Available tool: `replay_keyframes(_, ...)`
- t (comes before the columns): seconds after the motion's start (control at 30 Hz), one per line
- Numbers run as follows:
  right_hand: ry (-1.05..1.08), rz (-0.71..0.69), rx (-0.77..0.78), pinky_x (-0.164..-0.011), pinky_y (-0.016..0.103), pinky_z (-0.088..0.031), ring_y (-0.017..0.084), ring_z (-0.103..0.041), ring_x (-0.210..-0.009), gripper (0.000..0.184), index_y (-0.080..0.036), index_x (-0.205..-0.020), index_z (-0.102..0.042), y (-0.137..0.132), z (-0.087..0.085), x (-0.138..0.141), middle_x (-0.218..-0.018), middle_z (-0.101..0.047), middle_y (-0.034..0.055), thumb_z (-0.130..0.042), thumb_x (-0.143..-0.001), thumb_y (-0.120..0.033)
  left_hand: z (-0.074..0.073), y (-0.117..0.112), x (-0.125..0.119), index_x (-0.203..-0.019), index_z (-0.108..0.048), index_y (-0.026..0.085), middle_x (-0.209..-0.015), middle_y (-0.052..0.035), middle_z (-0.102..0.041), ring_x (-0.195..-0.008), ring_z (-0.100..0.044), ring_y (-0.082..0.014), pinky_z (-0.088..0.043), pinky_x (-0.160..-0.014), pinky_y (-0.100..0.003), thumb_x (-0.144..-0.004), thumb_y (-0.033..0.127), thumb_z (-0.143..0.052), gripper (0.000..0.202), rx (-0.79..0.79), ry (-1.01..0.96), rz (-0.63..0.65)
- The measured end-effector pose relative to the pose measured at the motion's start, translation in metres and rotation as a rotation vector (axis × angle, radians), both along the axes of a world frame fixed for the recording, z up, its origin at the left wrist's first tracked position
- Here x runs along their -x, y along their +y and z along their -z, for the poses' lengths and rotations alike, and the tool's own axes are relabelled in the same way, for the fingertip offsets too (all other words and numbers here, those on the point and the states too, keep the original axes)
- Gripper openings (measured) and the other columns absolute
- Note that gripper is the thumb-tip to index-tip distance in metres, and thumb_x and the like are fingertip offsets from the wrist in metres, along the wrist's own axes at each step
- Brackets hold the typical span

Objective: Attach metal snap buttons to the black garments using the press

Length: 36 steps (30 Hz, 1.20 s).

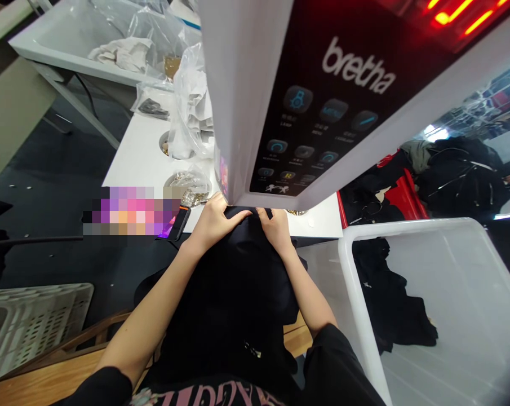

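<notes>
Both hands are pressing a black garment (238, 282) flat at the foot of the white machine (343, 96). The left hand (214, 223) is gripping its top edge with curled fingers; the right hand (275, 225) is probably pinching the cloth too, though its fingertips are hidden. A clear plastic bin (449, 316) is sitting just beside the right arm.

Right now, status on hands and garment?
Left hand, right hand both gripping black garment under machine head. Phone beside left hand.
</notes>
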State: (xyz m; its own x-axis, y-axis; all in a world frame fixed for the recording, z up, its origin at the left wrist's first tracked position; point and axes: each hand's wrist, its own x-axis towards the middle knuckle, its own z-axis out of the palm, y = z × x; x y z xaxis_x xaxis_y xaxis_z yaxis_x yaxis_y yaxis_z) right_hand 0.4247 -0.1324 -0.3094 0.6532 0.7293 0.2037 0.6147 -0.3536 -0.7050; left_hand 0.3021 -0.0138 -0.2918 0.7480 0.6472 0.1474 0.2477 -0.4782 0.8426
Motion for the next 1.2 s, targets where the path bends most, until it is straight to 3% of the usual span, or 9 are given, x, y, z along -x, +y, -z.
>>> replay_keyframes(0.13,-0.305,0.014,0.074,-0.076,0.036,-0.045,0.023,-0.057,-0.078,0.029,-0.019,-0.077,-0.062,-0.004,0.004,0.002,-0.075,-0.059,0.0092,-0.041,-0.092,-0.033,-0.002,-0.001,0.0,-0.078,-0.066,0.017,-0.086,-0.0089,-0.068,-0.09,-0.062,-0.0275,-0.049,-0.081,-0.039,-0.073,0.047,-0.066,0.031,0.002,0.024,-0.008)
replay_keyframes(0.23,-0.479,-0.067,0.043,-0.081,0.037,-0.043,0.023,-0.055,-0.088,0.028,-0.02,-0.091,-0.065,-0.01,0.0,0.004,-0.087,-0.06,0.0102,-0.038,-0.093,-0.024,-0.002,-0.002,0.0,-0.079,-0.067,0.016,-0.089,-0.0096,-0.068,-0.095,-0.061,-0.0281,-0.049,-0.085,-0.039,-0.073,0.046,-0.066,0.031,-0.006,0.015,-0.003)
replay_keyframes(0.33,-0.569,-0.171,0.029,-0.088,0.038,-0.04,0.023,-0.052,-0.099,0.032,-0.024,-0.106,-0.065,-0.015,-0.005,0.004,-0.099,-0.059,0.0096,-0.039,-0.091,-0.016,-0.002,-0.001,0.0,-0.091,-0.067,0.015,-0.099,-0.0103,-0.067,-0.101,-0.06,-0.0277,-0.048,-0.089,-0.039,-0.075,0.044,-0.064,0.034,-0.021,-0.023,0.018)
replay_keyframes(0.6,-0.505,-0.3,0.089,-0.086,0.036,-0.04,0.022,-0.052,-0.096,0.038,-0.027,-0.118,-0.063,-0.015,-0.009,0.002,-0.098,-0.059,0.0102,-0.037,-0.093,-0.015,0.001,0.001,-0.001,-0.098,-0.066,0.015,-0.102,-0.0105,-0.067,-0.102,-0.061,-0.0271,-0.047,-0.091,-0.04,-0.077,0.041,-0.062,0.033,-0.015,-0.033,0.046)
replay_keyframes(1.07,-0.499,-0.329,0.092,-0.088,0.038,-0.041,0.022,-0.05,-0.098,0.042,-0.026,-0.121,-0.06,-0.019,-0.013,-0.001,-0.097,-0.057,0.0094,-0.035,-0.09,-0.013,0.005,0.004,0.0,-0.098,-0.066,0.015,-0.101,-0.01,-0.067,-0.1,-0.061,-0.0265,-0.048,-0.089,-0.04,-0.075,0.044,-0.065,0.037,0.044,-0.026,0.05)
replay_keyframes(1.2,-0.376,-0.301,0.061,-0.087,0.038,-0.042,0.022,-0.052,-0.097,0.036,-0.024,-0.116,-0.06,-0.019,-0.015,0.002,-0.095,-0.056,0.009,-0.035,-0.092,-0.018,0.005,0.005,0.0,-0.095,-0.068,0.015,-0.097,-0.0103,-0.068,-0.095,-0.062,-0.0264,-0.049,-0.086,-0.039,-0.073,0.045,-0.067,0.038,0.062,-0.019,0.042)
